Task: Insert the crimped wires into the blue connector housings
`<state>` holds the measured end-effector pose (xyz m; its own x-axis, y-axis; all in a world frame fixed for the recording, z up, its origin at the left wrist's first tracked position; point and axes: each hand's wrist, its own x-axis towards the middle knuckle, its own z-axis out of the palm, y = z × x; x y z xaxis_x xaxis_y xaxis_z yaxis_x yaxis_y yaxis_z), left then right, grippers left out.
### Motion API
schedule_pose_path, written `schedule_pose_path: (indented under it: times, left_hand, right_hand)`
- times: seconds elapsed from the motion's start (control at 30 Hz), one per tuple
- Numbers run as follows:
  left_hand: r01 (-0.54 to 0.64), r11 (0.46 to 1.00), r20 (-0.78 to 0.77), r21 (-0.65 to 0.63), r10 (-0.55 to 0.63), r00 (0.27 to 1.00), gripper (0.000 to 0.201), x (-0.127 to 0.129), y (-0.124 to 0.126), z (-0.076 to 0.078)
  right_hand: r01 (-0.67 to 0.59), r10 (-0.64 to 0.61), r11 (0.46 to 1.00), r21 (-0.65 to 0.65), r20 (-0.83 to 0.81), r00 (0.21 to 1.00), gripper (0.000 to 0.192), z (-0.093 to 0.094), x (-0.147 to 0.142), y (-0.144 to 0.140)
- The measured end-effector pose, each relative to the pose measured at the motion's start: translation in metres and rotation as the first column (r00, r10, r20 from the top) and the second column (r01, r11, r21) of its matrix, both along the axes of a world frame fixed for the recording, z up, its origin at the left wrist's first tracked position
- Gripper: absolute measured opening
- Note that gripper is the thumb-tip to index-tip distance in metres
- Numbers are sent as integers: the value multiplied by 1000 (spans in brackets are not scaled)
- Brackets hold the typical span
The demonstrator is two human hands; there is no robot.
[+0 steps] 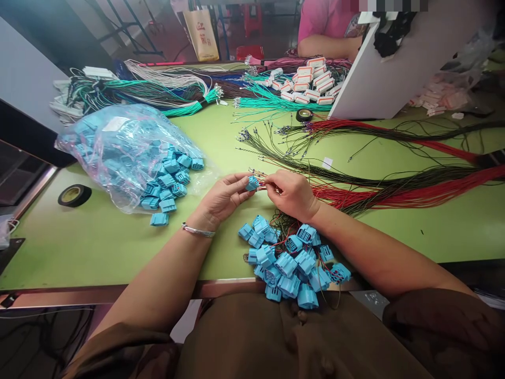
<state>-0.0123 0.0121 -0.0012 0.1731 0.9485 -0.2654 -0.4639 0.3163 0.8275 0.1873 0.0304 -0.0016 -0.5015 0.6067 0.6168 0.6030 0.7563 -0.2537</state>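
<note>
Between thumb and fingers, my left hand [223,199] grips a blue connector housing [252,183], its cavity face turned to the right. Just right of it, my right hand [291,193] is closed in a pinch on a thin wire [262,188] whose end is at the housing; whether the tip sits inside a cavity I cannot tell. Below my hands lies a pile of blue connector housings [286,264], several with red and black wires in them, at the table's front edge. Red wires [366,197] and black wires [335,181] stretch off to the right.
A clear plastic bag [130,152] spills blue housings on the left, near a roll of black tape [74,195]. Another tape roll [304,115], green wires [272,101] and white connectors [311,81] lie at the back. A white panel [379,73] stands right; a person's arm [329,46] shows beyond.
</note>
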Motion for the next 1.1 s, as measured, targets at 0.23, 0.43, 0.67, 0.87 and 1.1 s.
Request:
schedule_pose_path:
  times: [0.23, 0.43, 0.67, 0.87, 1.1]
  left_hand:
    - [42, 999, -21, 21, -41, 999, 28, 3, -2, -2]
    - [17, 1000, -29, 22, -16, 999, 28, 4, -2, -3]
    - [5, 1000, -9, 22, -5, 1000, 26, 6, -2, -4]
    - [-29, 999, 4, 14, 29, 1000, 27, 6, -2, 0]
    - [-40, 999, -19, 0, 40, 999, 28, 7, -2, 4]
  right_hand:
    - [67, -76, 994, 82, 116, 990, 19, 4, 0, -3]
    - [20, -26, 997, 77, 86, 996, 22, -1, 1, -1]
    - [-25, 23, 999, -36, -56, 998, 19, -5, 3, -2]
    - [-69, -43, 960, -271, -385, 922, 44, 6, 8, -1]
    - [-105, -286, 832, -545, -582, 761, 20, 21, 12, 15]
